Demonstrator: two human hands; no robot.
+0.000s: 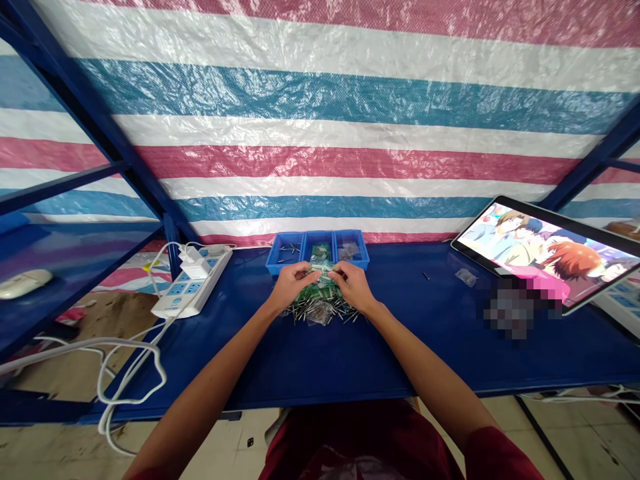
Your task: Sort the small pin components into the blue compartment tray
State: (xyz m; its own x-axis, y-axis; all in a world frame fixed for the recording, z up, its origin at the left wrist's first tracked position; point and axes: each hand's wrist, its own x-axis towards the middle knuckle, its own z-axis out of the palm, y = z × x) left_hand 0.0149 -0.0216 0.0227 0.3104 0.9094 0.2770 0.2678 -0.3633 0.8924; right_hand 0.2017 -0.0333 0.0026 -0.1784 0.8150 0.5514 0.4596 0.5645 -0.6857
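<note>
My left hand (293, 285) and my right hand (353, 287) are close together over the front of a blue three-part tray (273, 269). Thumbs and fingers of both pinch a small clear plastic bag (325, 272) with a greenish tint; its contents are too small to make out. Right below the hands lies a pile of thin metal pieces, like screws or pins (306, 312), mixed with green and clear packets (320, 312). The tray's left compartment has a few thin metal pieces (290, 249), the middle one greenish packets (321, 251), the right one clear bags (349, 251).
On the blue table (320, 373), a white power strip (197, 283) with cables stands left. A tablet (550, 250) showing a cartoon leans at right, near a clear packet (466, 277) and a blurred patch. Striped sheeting (350, 160) hangs behind; blue frame posts (125, 153) flank it.
</note>
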